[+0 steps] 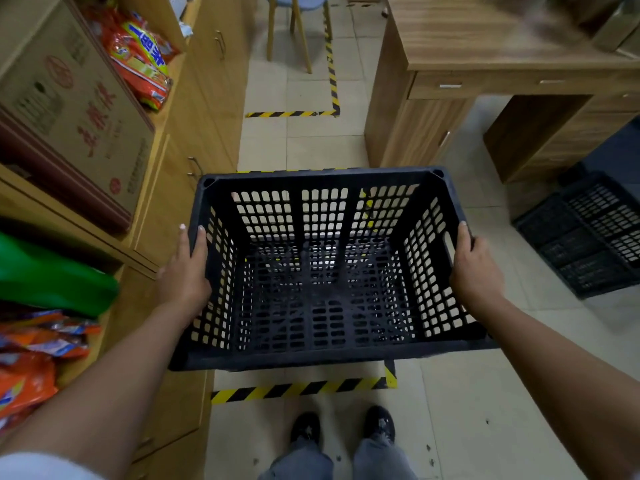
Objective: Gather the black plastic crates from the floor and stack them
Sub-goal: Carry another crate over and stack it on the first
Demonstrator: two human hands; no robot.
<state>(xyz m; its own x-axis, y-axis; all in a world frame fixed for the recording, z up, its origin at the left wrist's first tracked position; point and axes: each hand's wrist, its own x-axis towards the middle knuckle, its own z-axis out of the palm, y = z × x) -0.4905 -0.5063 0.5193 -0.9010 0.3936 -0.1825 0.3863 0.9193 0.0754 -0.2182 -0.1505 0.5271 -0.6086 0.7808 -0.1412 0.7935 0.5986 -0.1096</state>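
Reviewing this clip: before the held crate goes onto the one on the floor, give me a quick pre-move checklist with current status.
1. Left hand on the held crate: fingers over the left rim, ok.
2. Right hand on the right rim: ok.
3. Held crate empty: ok.
4. Held crate level: slightly tilted, ok.
5. Floor crate reachable: lies to the right beside the desk, partly out of frame, cannot tell.
6. Floor crate right way up for stacking: cannot tell.
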